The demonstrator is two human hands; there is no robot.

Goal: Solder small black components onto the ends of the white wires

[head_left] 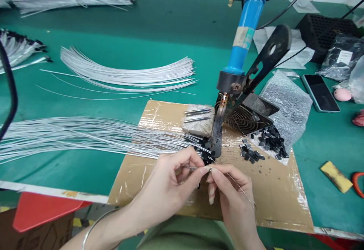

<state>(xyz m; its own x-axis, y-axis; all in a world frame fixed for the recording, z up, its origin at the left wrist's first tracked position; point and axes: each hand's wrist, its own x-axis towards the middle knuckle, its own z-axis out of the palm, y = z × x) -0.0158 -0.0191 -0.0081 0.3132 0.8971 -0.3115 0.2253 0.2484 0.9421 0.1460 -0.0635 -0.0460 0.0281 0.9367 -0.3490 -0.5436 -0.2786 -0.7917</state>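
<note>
My left hand is closed in a pinch on the end of a thin light-coloured wire, just below the soldering iron's tip. Its fingertips meet those of my right hand, also pinched shut. A fine strand of solder wire runs through the right fingers toward the tip and trails out behind them. What lies between the touching fingertips is mostly hidden. Above them, the blue-handled soldering iron is clamped tip-down in a black bracket. White wires with black ends lie spread to the left, their ends beside the iron's tip.
Cardboard covers the green table under my hands. Small black connectors spill from a silvery bag near a black fan. A pad, wire bundle, phone and yellow sponge lie around.
</note>
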